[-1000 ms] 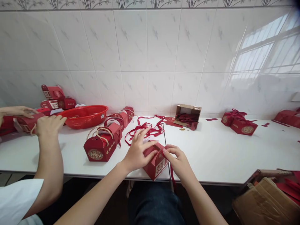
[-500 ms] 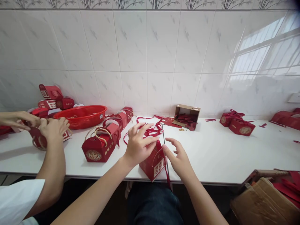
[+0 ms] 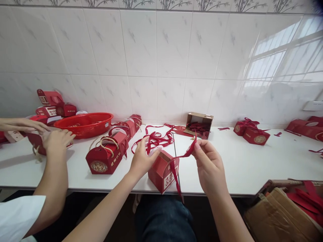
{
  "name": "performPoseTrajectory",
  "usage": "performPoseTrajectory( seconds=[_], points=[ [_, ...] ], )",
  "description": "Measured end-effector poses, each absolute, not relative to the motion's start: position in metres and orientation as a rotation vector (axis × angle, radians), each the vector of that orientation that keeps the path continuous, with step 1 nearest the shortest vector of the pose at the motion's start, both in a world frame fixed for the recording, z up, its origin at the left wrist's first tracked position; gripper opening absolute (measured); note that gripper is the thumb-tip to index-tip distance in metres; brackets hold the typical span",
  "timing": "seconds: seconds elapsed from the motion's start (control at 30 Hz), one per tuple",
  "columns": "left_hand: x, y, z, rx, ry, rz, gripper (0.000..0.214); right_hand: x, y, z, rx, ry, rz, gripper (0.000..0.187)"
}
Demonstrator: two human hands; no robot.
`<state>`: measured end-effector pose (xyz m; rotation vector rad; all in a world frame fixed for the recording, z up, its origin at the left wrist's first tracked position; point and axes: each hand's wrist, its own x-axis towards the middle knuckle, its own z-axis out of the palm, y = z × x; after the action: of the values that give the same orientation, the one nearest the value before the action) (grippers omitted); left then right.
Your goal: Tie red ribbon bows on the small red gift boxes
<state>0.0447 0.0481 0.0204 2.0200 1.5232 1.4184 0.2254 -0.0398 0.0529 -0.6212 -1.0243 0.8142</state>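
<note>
A small red gift box (image 3: 161, 169) with a ridged top and a printed white label stands near the table's front edge. My right hand (image 3: 210, 164), to the right of the box, pinches a dark red ribbon (image 3: 185, 155) between thumb and fingertips. From there the ribbon runs to the top of the box, and another length hangs down its right side past the table edge. My left hand (image 3: 143, 156) is at the box's upper left, thumb and fingers apart, and nothing shows in its grasp. Behind it lies a tangle of red ribbon (image 3: 157, 140).
Finished-looking red boxes with rope handles (image 3: 102, 159) stand to the left, by a red plastic basin (image 3: 83, 136). A co-worker's hands (image 3: 54, 137) handle a box at far left. A small carton (image 3: 210, 126) of red pieces lies behind; a larger carton (image 3: 280, 215) sits lower right.
My right hand has moved right and up, now pulling a ribbon end out from the box. My left hand has shifted slightly left and down, off the box's ridge.
</note>
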Motion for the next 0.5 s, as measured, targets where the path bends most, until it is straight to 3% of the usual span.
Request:
performPoseTrajectory(
  seconds=[0.13, 0.5],
  points=[
    [0.052, 0.055, 0.002, 1.79, 1.446, 1.311, 0.068, 0.219, -0.044, 0.05, -0.654, -0.946, 0.778, 0.018],
    [0.064, 0.046, -0.001, 1.954, 1.612, 1.235, 0.058, 0.199, -0.035, 0.033, -0.604, -0.791, 0.926, 0.021]
  ],
)
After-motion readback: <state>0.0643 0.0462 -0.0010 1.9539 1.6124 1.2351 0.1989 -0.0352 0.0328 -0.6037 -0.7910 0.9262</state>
